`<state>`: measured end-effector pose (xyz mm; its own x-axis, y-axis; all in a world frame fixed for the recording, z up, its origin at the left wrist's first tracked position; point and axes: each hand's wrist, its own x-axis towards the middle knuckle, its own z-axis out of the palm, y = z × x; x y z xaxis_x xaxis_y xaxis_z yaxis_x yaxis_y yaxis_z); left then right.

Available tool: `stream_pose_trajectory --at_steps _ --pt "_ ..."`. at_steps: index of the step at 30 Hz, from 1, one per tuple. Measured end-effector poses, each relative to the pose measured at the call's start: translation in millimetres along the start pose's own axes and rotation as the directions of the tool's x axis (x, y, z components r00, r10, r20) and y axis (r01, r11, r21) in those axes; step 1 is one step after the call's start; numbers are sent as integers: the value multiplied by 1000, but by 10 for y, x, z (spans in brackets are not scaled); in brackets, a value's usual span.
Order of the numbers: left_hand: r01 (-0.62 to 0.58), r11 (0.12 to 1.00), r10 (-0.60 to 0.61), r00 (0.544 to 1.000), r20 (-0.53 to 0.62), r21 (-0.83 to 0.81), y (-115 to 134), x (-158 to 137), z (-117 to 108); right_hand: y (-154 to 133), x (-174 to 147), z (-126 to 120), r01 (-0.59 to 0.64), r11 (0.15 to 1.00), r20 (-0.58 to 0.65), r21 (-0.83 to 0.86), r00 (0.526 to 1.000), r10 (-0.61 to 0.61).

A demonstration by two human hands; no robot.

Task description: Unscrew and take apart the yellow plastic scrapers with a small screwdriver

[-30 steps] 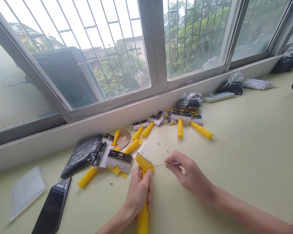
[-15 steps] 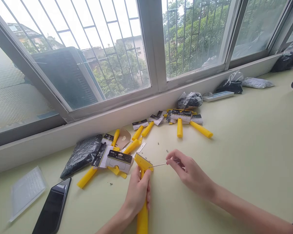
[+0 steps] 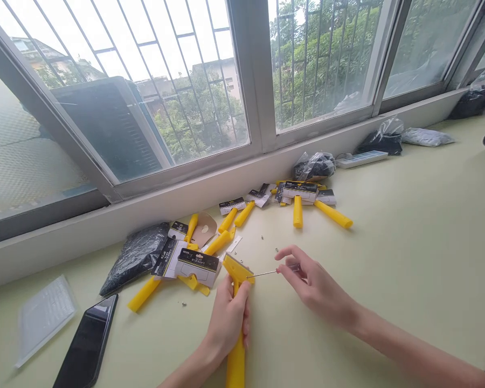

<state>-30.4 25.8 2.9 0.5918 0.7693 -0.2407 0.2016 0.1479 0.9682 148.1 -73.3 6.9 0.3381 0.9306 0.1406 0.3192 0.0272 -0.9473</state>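
My left hand [image 3: 229, 318] is wrapped around the neck of a yellow scraper [image 3: 236, 362], its wide head pointing away from me and its handle toward the near edge of the view. In my right hand [image 3: 309, 280] is a thin screwdriver [image 3: 264, 274], its handle mostly hidden by the fingers. The shaft runs leftward, and its tip meets the scraper head near its right end. My right index finger is lifted and bent over the tool. Several small screws or nuts, one of them a loose screw [image 3: 184, 304], lie on the table around the scraper.
Beyond my hands lie several yellow scrapers with black-and-white cards [image 3: 198, 267], and more near the window [image 3: 298, 210]. On the left are a black plastic bag [image 3: 139, 256], a phone [image 3: 87, 342] and a clear plastic packet [image 3: 44, 320]. Bags and a white box [image 3: 361, 159] line the sill.
My right index finger has lifted and shifted slightly on the screwdriver. My left hand and the scraper stay nearly in place.
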Motion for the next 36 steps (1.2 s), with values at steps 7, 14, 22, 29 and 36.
stream_pose_trajectory --at_steps 7,14,22,29,36 --pt "10 1000 -10 1000 -13 -4 -1 5 5 -42 9 -37 -53 997 74 -64 996 58" --pt "7 1000 -7 1000 -11 -2 -13 1 -4 98 23 -11 -92 975 -3 -201 996 94" --pt "3 1000 -3 1000 -13 -10 -7 -4 1 56 12 -47 -38 993 51 -108 998 44" --pt "-8 1000 9 1000 8 -9 5 -8 3 84 -2 -11 -9 954 14 -301 1000 14" --pt "-3 1000 3 1000 6 -8 -21 -1 -7 25 33 -15 100 994 -26 -51 995 -101"
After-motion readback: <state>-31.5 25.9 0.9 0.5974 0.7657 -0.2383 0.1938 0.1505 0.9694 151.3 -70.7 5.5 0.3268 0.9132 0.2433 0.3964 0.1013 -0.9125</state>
